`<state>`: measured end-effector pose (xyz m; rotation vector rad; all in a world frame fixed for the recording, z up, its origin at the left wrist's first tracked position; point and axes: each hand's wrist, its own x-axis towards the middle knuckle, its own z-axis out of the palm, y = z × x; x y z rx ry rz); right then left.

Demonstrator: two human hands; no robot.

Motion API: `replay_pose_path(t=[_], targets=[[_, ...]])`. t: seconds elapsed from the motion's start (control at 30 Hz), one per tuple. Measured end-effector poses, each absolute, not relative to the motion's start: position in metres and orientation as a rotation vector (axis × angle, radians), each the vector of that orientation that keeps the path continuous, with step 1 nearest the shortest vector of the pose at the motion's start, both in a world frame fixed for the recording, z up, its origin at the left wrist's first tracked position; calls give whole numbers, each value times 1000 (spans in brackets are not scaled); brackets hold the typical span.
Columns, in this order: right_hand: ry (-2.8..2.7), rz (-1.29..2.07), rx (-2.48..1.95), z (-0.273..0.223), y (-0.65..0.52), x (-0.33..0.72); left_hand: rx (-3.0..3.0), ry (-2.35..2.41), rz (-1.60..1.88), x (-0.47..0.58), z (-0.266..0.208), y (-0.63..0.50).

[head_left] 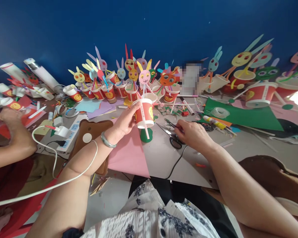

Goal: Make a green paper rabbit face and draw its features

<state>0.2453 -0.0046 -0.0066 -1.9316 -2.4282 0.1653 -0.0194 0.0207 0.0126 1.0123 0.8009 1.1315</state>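
Note:
My left hand is wrapped round a red and white paper cup, held above the table. A straw strip runs down the cup's side, and a pink paper rabbit face with yellow ears stands above its rim. Just beneath the cup lies a green paper disc. My right hand rests low over the table with bent fingers closed; a slim dark tip shows by them, its kind unclear. Black-handled scissors lie beside the right fingers, partly covered by them.
Many similar cup figures, such as an orange-faced one, line the blue wall. Pink paper, green paper, a tape roll and a power strip lie around. A white cable crosses my left arm. Another person's hand is at left.

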Motion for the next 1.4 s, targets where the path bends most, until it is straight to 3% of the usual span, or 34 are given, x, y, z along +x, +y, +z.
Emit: replay_pose_path(t=[0.43, 0.8, 1.4], targets=[[-2157, 426, -1678, -5, -5, 252, 947, 800, 1158, -17, 8, 23], [-2197, 1395, -1095, 10, -19, 261, 859, 862, 1171, -19, 9, 22], [-2031, 1553, -1146, -12, -24, 236, 986, 805, 991, -6, 14, 9]])
